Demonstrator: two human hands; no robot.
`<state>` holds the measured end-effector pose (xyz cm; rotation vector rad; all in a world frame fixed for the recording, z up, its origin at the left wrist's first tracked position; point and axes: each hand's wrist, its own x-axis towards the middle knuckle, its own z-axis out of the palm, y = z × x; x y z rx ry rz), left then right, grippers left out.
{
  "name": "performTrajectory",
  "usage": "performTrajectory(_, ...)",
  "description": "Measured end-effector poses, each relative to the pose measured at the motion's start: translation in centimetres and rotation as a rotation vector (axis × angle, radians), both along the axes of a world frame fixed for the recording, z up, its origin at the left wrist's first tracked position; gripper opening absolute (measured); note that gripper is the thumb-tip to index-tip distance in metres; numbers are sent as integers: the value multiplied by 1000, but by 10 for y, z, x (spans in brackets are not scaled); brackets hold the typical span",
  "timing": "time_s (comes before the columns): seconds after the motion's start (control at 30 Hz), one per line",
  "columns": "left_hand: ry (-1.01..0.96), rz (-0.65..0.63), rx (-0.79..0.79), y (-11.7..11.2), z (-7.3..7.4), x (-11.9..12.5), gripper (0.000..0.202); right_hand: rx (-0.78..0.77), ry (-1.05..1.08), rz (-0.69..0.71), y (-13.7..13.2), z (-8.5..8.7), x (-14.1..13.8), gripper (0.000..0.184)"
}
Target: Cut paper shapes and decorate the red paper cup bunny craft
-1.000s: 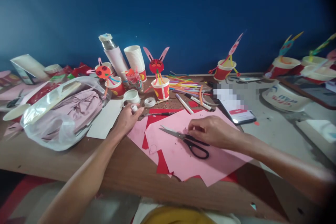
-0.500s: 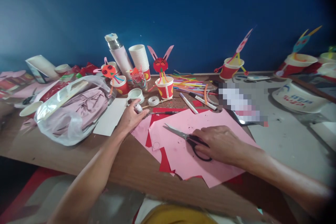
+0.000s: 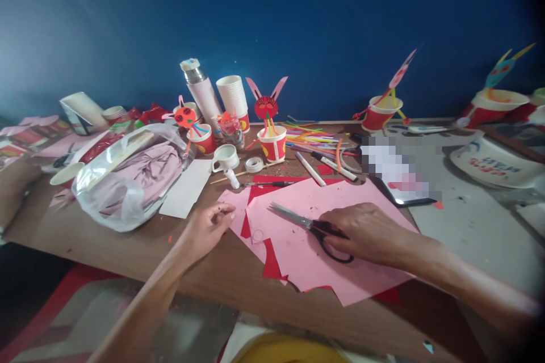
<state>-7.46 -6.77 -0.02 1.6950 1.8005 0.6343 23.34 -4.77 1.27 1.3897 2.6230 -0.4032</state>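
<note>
Now the left hand point(image 3: 206, 231), grip loosely apart, has released the white bottle point(image 3: 231, 178); the right hand point(image 3: 367, 232) clamps scissors point(image 3: 293, 215).

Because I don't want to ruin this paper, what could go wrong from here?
The right hand grips the scissors on or just above the pink paper, so the blades might nick it. The pink paper overlaps the red paper and looks loose, so the sheets may slide apart. The small white bottle is near the left hand and could get bumped.
</note>
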Motion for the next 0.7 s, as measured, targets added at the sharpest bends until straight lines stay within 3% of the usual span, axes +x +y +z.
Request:
performTrajectory(0.17, 61, -80, -30, 22, -4, 16, 33, -27, -1, 11, -2, 3, -3, 26)
performTrajectory(0.4, 167, -152, 9, 35, -14, 27, 17, 62, 54, 43, -5, -12, 1, 22)
performTrajectory(0.57, 10, -131, 52, 25, -10, 25, 18, 54, 121, 48, -5, -10, 3, 24)
performTrajectory(0.7, -299, -6, -120, 5, -6, 18, 23, -42, 230, 81, -5, -1, 5, 27)
